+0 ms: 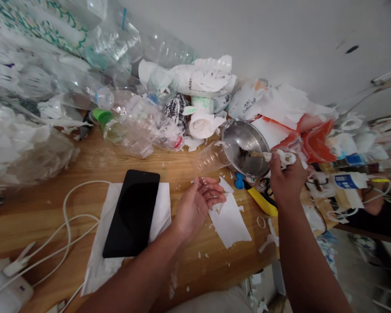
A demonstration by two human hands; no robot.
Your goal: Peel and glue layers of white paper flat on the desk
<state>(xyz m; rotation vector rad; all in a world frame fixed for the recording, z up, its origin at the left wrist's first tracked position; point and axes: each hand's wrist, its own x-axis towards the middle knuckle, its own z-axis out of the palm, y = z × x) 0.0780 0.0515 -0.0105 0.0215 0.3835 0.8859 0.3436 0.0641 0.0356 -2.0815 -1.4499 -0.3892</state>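
My right hand (287, 176) is closed around a brush-like tool (259, 154) with a pale, white-smeared handle; its darker end reaches into a metal bowl (244, 134). Exactly what the tool is does not show clearly. My left hand (200, 204) hovers over the table, palm turned up, its fingers loosely curled, apart and holding nothing visible. Beside it lies a torn piece of white paper (232, 224). A clear plastic cup (213, 156) rests on its side against the bowl, just beyond my left fingers.
A black phone (132, 213) lies on white sheets, with a white cable (67, 213) to its left. Plastic bottles (133, 121) and paper-covered shapes (203, 80) crowd the back. Near the bowl are a yellow-black cutter (262, 202), blue caps (239, 180) and a red-orange packet (317, 139).
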